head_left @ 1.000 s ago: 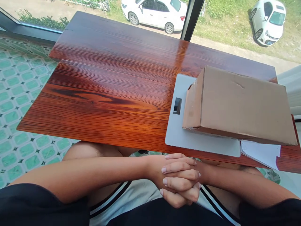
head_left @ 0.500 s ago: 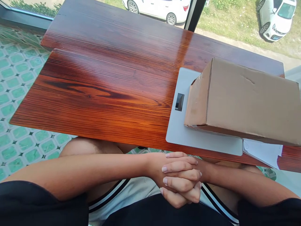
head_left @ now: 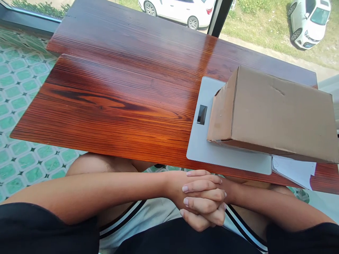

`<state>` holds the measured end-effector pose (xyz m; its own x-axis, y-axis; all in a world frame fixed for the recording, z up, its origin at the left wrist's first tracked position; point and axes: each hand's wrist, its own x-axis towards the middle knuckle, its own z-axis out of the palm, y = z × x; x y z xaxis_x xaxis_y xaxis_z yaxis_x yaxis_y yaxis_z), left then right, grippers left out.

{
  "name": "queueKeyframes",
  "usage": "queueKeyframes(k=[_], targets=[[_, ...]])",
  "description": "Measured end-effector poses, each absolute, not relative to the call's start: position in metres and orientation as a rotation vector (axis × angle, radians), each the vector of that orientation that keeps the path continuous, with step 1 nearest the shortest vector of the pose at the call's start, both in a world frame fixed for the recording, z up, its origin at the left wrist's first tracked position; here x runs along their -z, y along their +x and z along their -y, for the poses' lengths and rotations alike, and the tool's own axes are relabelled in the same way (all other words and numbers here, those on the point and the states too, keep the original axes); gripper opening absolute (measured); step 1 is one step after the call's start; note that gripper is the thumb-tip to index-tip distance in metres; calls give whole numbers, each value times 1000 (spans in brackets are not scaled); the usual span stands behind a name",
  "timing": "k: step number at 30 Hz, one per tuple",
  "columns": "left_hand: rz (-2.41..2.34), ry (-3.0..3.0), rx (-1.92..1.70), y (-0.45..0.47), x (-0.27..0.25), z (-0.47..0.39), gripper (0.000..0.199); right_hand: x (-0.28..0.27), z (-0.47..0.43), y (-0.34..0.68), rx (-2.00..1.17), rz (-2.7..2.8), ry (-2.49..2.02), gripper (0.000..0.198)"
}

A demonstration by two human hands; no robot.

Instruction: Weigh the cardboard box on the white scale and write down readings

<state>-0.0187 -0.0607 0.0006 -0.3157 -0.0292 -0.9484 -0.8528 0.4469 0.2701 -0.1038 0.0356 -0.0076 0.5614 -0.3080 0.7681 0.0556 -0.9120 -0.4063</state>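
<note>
My left hand (head_left: 176,188) and my right hand (head_left: 203,204) are clasped in front of my lap, fingers interlaced, just below the table's near edge. The right fingers lie over the back of the left hand, and the palms are hidden. Beyond them, on the right part of the wooden table (head_left: 113,123), lies a flat white scale (head_left: 196,144) with a small dark display (head_left: 201,114). A large closed cardboard box (head_left: 280,116) rests on the scale, apart from both hands.
White paper sheets (head_left: 293,170) stick out beside the scale at the near edge. A second wooden surface (head_left: 127,33) adjoins the table under the window. Outside stand a white car (head_left: 180,8) and another white car (head_left: 309,23). Green and white tiles (head_left: 29,84) cover the floor.
The view has shifted very slightly. My hands stay clasped in the same place, and the box and scale have not moved on the table.
</note>
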Motion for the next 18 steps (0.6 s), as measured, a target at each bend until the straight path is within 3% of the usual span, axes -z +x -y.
queueKeyframes(k=[5,11,15,18], targets=[[-1809,-682,-1451,33,2,22,53,9,-34,-101,1388,-205,-2460,21],[-1854,-529,-1053,8,-1,31,70,14,-16,-98,1439,52,-2627,33],[-1887,-634,-1421,25,-3,11,78,16,-23,-101,1343,-63,-2545,33],[-1656,-544,-1664,40,-3,-6,75,16,-36,-102,1301,-200,-2415,29]])
